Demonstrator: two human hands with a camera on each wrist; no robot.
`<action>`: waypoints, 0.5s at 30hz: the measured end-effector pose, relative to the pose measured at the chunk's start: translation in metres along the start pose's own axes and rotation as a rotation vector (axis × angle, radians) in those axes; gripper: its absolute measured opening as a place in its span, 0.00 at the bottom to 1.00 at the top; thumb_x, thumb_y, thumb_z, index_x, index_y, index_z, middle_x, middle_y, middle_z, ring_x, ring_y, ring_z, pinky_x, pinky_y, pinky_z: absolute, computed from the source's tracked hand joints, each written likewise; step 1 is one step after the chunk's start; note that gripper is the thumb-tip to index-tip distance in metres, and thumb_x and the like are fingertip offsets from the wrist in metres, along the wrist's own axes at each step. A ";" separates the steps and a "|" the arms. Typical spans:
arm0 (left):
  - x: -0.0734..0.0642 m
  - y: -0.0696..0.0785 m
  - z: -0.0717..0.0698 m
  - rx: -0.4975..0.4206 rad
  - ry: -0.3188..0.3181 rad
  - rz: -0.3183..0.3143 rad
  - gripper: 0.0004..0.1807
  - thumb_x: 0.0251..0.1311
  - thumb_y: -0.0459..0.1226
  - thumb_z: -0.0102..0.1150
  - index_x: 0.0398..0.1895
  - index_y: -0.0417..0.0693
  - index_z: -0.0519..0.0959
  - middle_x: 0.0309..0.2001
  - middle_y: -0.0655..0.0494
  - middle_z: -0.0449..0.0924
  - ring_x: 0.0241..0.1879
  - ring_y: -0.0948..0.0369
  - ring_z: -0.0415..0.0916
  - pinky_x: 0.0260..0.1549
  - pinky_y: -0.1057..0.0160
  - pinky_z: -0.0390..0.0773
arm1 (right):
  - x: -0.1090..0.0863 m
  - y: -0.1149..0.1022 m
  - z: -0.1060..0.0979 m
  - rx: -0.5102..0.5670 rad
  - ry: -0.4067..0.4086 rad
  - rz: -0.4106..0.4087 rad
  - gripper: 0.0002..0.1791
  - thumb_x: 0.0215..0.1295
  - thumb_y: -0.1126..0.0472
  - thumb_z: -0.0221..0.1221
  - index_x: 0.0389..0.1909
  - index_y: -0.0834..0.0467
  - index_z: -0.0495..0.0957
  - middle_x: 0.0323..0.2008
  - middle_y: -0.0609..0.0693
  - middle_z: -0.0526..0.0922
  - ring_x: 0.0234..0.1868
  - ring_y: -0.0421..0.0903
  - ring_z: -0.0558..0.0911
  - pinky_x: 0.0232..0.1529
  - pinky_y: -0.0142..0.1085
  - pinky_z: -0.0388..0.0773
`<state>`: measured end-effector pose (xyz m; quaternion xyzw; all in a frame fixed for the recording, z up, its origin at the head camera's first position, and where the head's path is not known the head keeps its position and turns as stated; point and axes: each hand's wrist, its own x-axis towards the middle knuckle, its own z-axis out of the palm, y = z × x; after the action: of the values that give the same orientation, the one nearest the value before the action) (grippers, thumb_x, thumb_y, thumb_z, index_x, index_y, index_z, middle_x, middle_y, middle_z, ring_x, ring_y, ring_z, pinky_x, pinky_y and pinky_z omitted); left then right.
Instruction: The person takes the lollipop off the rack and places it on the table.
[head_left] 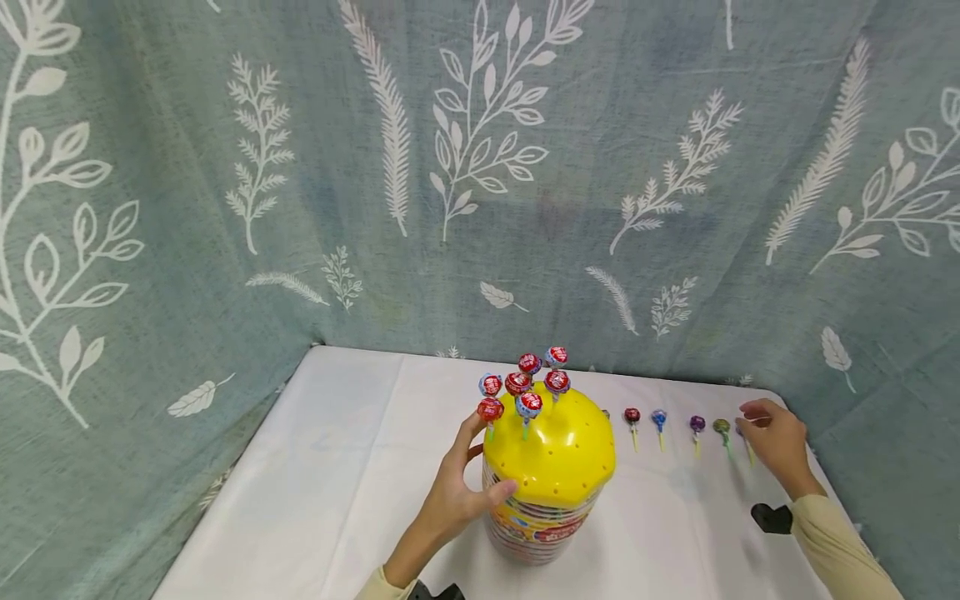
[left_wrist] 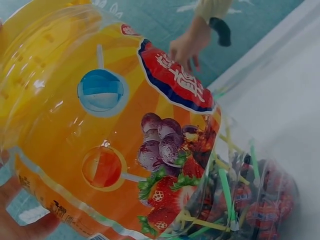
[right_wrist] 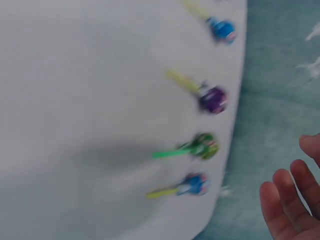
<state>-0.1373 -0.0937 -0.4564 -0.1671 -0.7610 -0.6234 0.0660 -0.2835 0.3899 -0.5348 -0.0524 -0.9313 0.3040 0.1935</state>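
A clear plastic candy jar with a yellow lid stands upright on the table. Several wrapped lollipops stick up from holes in the lid. My left hand holds the jar at its lid, thumb at the front and fingers round the left side. In the left wrist view the fruit label and loose lollipops inside the jar show. Over at the right, my right hand hovers by the last lollipop, blue with a yellow stick. Nothing is between its fingers.
Several lollipops lie in a row right of the jar, among them a red one, a blue one, a purple one and a green one. Behind the white table hangs a leaf-patterned curtain.
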 end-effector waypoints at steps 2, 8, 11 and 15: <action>0.000 0.000 -0.001 0.004 -0.005 0.004 0.44 0.49 0.50 0.63 0.70 0.67 0.54 0.69 0.60 0.58 0.67 0.56 0.54 0.58 0.42 0.64 | -0.008 -0.031 -0.016 0.057 0.002 -0.036 0.12 0.57 0.66 0.63 0.40 0.67 0.75 0.35 0.64 0.78 0.36 0.59 0.74 0.29 0.52 0.71; 0.002 0.001 -0.003 0.003 -0.013 0.030 0.44 0.48 0.49 0.65 0.70 0.65 0.55 0.69 0.60 0.58 0.68 0.54 0.54 0.58 0.43 0.64 | -0.026 -0.085 -0.042 0.078 0.053 -0.175 0.15 0.55 0.68 0.64 0.44 0.67 0.76 0.34 0.63 0.81 0.34 0.53 0.77 0.31 0.31 0.68; 0.002 0.001 -0.003 0.001 -0.016 0.026 0.44 0.47 0.49 0.65 0.69 0.66 0.55 0.69 0.60 0.58 0.68 0.54 0.53 0.58 0.43 0.63 | -0.030 -0.099 -0.047 0.093 0.056 -0.205 0.16 0.55 0.67 0.65 0.45 0.65 0.76 0.34 0.60 0.81 0.33 0.43 0.76 0.30 0.21 0.68; 0.002 0.002 -0.003 -0.001 -0.014 0.017 0.44 0.47 0.49 0.65 0.69 0.66 0.55 0.69 0.60 0.57 0.68 0.54 0.53 0.58 0.43 0.63 | -0.036 -0.117 -0.052 0.128 0.048 -0.246 0.15 0.56 0.67 0.64 0.45 0.64 0.76 0.35 0.57 0.81 0.34 0.33 0.74 0.30 0.15 0.67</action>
<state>-0.1384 -0.0956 -0.4533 -0.1777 -0.7597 -0.6221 0.0658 -0.2280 0.3157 -0.4392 0.0676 -0.9046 0.3354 0.2544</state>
